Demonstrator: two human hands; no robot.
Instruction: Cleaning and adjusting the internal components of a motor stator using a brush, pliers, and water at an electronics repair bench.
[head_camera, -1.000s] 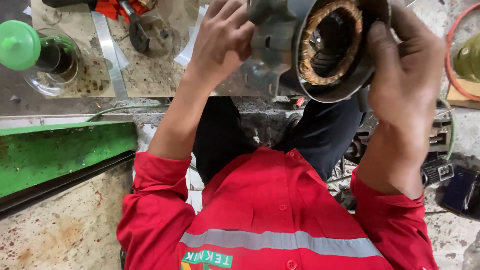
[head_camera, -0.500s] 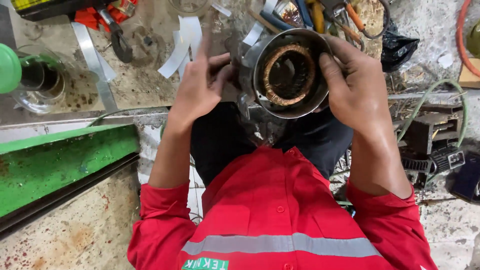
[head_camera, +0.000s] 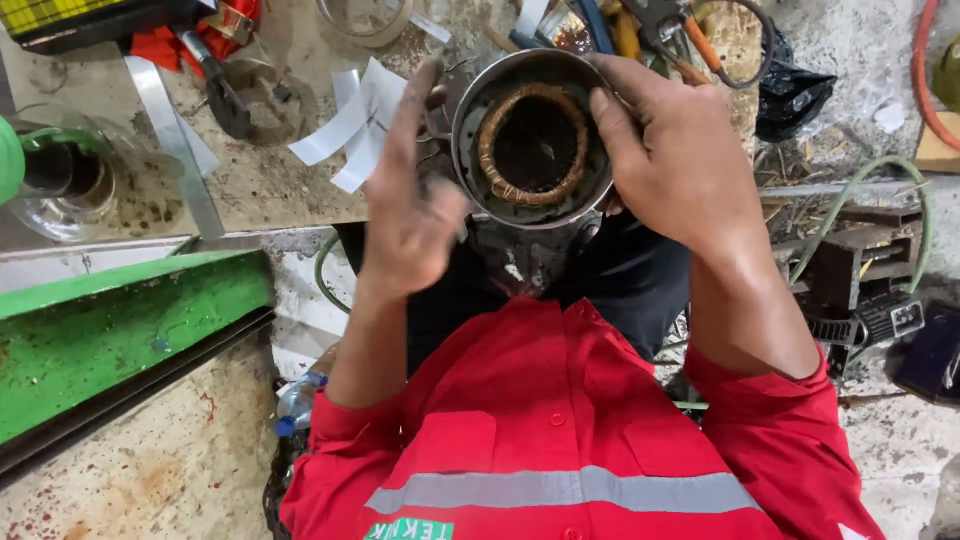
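Observation:
A round metal motor housing (head_camera: 470, 150) with a ring of copper winding (head_camera: 532, 146) inside it is held up over my lap. My right hand (head_camera: 680, 160) grips its right rim, thumb over the edge. My left hand (head_camera: 415, 200) rests against its left side with the fingers stretched upward. I wear a red work shirt with a grey reflective band (head_camera: 560, 488). Whether the left hand truly grips the housing is unclear.
White paper strips (head_camera: 350, 125) and a metal strip (head_camera: 175, 140) lie on the stained bench. A glass jar with a green lid (head_camera: 55, 175) stands left. Pliers and tools (head_camera: 670, 35) lie behind the housing. A green beam (head_camera: 120, 330) runs left; a green hose (head_camera: 870, 210) curls right.
The housing has come down and toward the middle of the view. My left hand has slid lower along its left side, while my right hand stays on the rim.

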